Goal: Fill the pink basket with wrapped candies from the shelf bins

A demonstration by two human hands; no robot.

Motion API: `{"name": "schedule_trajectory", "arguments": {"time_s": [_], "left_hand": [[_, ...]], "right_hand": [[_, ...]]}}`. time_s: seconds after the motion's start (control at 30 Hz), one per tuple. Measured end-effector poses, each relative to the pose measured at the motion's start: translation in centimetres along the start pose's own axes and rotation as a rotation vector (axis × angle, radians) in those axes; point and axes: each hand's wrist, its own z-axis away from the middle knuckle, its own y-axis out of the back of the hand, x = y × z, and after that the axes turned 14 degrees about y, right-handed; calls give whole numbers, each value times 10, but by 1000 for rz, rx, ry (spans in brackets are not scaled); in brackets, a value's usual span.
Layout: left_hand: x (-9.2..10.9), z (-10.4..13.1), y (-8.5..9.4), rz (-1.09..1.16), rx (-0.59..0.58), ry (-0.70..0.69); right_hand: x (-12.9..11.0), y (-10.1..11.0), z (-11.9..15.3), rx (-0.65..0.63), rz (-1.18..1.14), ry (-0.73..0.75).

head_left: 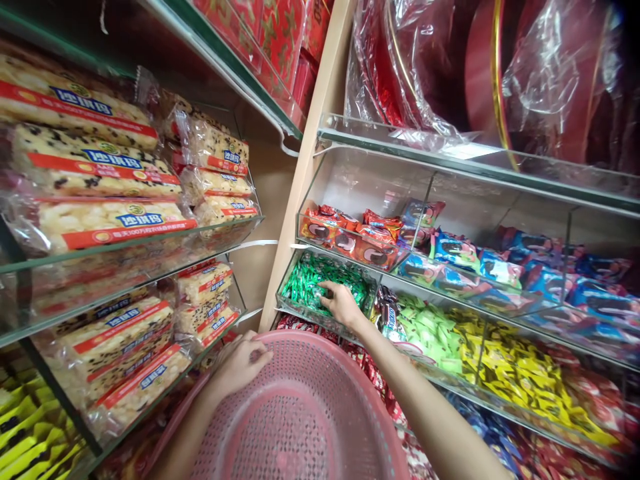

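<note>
1. One heap of small sweets in shiny green wrappers [300,280] lies in a clear-walled shelf compartment [300,307], ahead of me. The heap's long axis runs from left to right across my view; the single sweets lie jumbled, too small to give each an axis.

2. My right hand [343,305], the nearer of the two, is over the heap's near side, its fingers pointing left and inward across the compartment's front wall. Green wrappers show beyond the fingertips and to either side. The fingers are bent and slightly parted; I see nothing held between them, and cannot tell whether the tips touch a wrapper.

3. A round, pink, perforated plastic basket [360,393] sits below the compartment and closer to me, between my forearms, its far rim just under the heap.

4. My left hand [240,363] is curled over the basket's rim at the far left, lower than the heap and apart from it.

5. Surroundings: snacks in red wrappers [350,233] above; dark brown wrapped bars [387,310] and light green packets [425,327] to the right; stacked pastry bars in clear, red-banded wrappers [105,160] to the left.
</note>
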Motion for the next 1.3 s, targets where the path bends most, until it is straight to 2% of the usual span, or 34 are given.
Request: {"name": "schedule_trajectory", "arguments": {"time_s": [0.1, 0.2, 0.33, 0.43, 0.63, 0.87, 1.03, 1.3], "left_hand": [[-1, 0, -1, 9, 1, -2], [-3, 0, -2, 19, -1, 2], [-4, -1, -3, 25, -4, -8], [-4, -1, -2, 24, -1, -8], [-2, 0, 0, 24, -9, 5], [-3, 0, -2, 18, 9, -9], [-1, -1, 1, 14, -13, 14], [0, 0, 1, 3, -3, 17]], "right_hand": [[0, 5, -3, 39, 13, -2], [1, 19, -6, 71, 72, 24], [0, 34, -9, -29, 223, 14], [1, 28, -7, -85, 227, 38], [5, 8, -1, -97, 216, 114], [6, 13, 1, -95, 390, 83], [7, 12, 3, -124, 402, 64], [-4, 8, 1, -156, 443, 120]]}}
